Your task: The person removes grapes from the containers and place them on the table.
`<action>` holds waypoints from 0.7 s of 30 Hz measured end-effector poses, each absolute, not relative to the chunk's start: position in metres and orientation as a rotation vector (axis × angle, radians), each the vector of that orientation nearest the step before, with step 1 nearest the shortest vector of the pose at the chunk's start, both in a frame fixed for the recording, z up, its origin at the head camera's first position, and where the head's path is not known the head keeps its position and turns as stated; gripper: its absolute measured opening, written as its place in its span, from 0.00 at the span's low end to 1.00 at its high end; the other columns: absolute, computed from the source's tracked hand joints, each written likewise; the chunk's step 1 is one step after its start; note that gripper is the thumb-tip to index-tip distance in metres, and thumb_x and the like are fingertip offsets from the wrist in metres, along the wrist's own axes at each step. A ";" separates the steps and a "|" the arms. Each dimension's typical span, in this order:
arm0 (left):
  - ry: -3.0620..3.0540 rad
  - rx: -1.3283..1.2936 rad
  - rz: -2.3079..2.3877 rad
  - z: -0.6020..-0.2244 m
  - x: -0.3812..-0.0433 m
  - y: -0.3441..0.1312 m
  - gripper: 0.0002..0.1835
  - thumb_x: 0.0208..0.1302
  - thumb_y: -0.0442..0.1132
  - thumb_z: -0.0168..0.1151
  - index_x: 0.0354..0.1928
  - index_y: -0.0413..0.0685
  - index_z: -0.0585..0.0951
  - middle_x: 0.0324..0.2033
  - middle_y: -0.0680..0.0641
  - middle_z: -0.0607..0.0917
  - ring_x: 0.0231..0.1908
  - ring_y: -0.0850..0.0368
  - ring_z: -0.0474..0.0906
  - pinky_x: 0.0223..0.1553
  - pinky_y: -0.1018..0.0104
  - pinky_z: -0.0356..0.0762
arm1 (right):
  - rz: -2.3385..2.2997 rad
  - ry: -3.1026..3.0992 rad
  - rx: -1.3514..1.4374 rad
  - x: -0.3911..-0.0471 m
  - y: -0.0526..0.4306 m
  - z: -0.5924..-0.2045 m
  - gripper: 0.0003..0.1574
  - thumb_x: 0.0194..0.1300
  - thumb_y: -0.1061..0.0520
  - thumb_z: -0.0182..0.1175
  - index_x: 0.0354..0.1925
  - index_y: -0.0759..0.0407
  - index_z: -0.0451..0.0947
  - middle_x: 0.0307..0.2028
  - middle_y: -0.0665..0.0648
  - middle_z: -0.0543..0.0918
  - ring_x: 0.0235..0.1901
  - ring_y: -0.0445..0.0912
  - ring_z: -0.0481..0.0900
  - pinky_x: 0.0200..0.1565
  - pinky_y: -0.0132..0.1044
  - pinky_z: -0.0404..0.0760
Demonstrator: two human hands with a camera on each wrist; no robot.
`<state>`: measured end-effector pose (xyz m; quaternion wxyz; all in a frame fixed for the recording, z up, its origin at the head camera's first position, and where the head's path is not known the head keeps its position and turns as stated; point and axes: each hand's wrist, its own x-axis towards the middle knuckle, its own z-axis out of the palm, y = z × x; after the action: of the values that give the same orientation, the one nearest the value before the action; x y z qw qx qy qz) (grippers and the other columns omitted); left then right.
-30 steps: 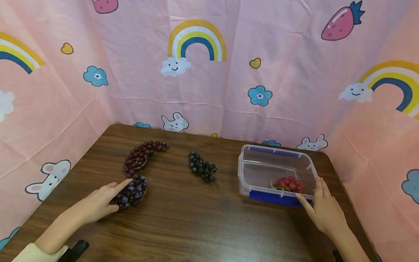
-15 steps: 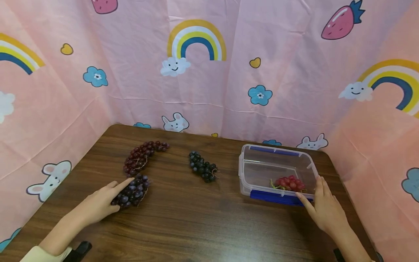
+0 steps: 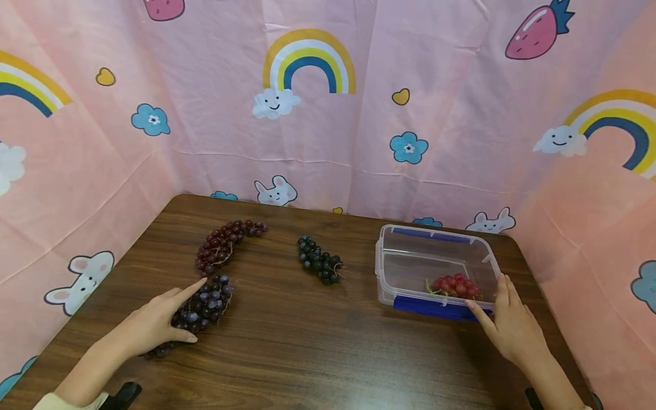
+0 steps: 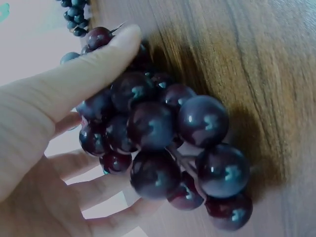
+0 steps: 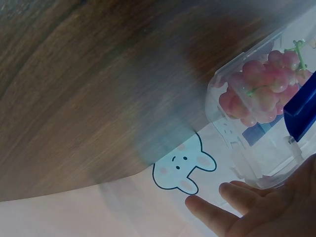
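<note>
My left hand (image 3: 146, 324) lies over a bunch of dark purple grapes (image 3: 205, 302) at the left of the table. Its thumb runs along the near side and its spread fingers reach over the far side. In the left wrist view the grapes (image 4: 153, 128) fill the space between thumb and fingers. A clear lidless box with blue latches (image 3: 430, 307) stands at the right, a small bunch of pink-red grapes (image 3: 453, 286) inside. My right hand (image 3: 512, 333) rests at its near right corner, thumb on the front rim and extended fingers along the side.
A curved bunch of dark red grapes (image 3: 215, 247) lies just behind the purple one. Between it and the box is a smaller blackish bunch (image 3: 320, 261). Printed cloth (image 3: 328, 131) surrounds the back and sides of the brown wooden table (image 3: 307, 353).
In the last half second my left thumb has moved outward from the fingers, and more of the purple bunch shows below the hand. The right hand and box have hardly moved.
</note>
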<state>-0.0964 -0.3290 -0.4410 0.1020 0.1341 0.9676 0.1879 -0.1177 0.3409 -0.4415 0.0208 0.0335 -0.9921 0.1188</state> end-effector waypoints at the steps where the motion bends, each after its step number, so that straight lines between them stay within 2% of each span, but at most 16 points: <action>1: 2.862 0.402 0.555 -0.441 -0.096 -0.329 0.65 0.47 0.53 0.86 0.83 0.43 0.57 0.61 0.14 0.73 0.56 0.17 0.77 0.42 0.29 0.82 | 0.365 -3.075 0.102 -0.118 0.341 -0.441 0.65 0.81 0.30 0.48 0.77 0.85 0.38 0.72 0.91 0.52 0.67 0.86 0.61 0.60 0.83 0.63; 8: 2.952 0.407 0.515 -0.435 -0.087 -0.328 0.59 0.51 0.58 0.83 0.78 0.35 0.66 0.56 0.24 0.80 0.50 0.26 0.83 0.38 0.36 0.84 | 0.354 -3.079 0.105 -0.119 0.340 -0.441 0.65 0.81 0.31 0.49 0.77 0.85 0.39 0.73 0.90 0.52 0.68 0.85 0.60 0.61 0.82 0.63; 12: 2.978 0.373 0.473 -0.426 -0.085 -0.325 0.55 0.56 0.60 0.79 0.77 0.34 0.68 0.58 0.25 0.79 0.51 0.26 0.83 0.35 0.37 0.84 | 0.354 -3.096 0.103 -0.119 0.339 -0.441 0.66 0.80 0.30 0.49 0.77 0.85 0.38 0.73 0.90 0.51 0.69 0.85 0.58 0.63 0.81 0.62; 15: 2.980 0.380 0.459 -0.419 -0.083 -0.318 0.51 0.62 0.60 0.75 0.77 0.34 0.68 0.62 0.24 0.78 0.54 0.25 0.82 0.38 0.35 0.84 | 0.360 -3.102 0.097 -0.119 0.339 -0.441 0.66 0.80 0.30 0.48 0.77 0.85 0.37 0.74 0.90 0.50 0.70 0.85 0.57 0.63 0.81 0.62; 21: 3.001 0.471 0.468 -0.410 -0.077 -0.297 0.46 0.66 0.58 0.72 0.76 0.36 0.71 0.66 0.28 0.78 0.60 0.25 0.79 0.51 0.30 0.80 | 0.371 -3.117 0.090 -0.119 0.341 -0.439 0.66 0.81 0.30 0.47 0.78 0.85 0.36 0.74 0.90 0.49 0.71 0.84 0.56 0.63 0.81 0.61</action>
<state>-0.0767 -0.2968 -0.4097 0.0338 0.1531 0.9758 0.1523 -0.1191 0.3414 -0.4392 0.0004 0.0287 -0.9926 0.1182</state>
